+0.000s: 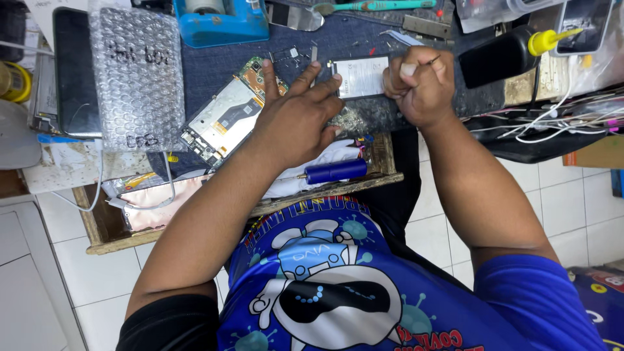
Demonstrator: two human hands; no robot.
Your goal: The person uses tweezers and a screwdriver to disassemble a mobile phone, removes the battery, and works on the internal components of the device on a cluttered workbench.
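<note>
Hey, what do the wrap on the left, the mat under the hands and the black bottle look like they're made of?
The wrap looks like clear plastic bubble sheet: rows of small shiny air pockets. The mat under the left hand and right hand seems to be dark blue woven cloth, maybe denim, matte and worn. The black bottle looks like smooth plastic with a yellow nozzle cap.

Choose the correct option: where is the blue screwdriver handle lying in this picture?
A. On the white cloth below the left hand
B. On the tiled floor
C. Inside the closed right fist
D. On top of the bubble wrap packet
A: the blue screwdriver handle lies on the white cloth at the near bench edge, just below the left hand; the right hand grips a thin tool instead.
</note>
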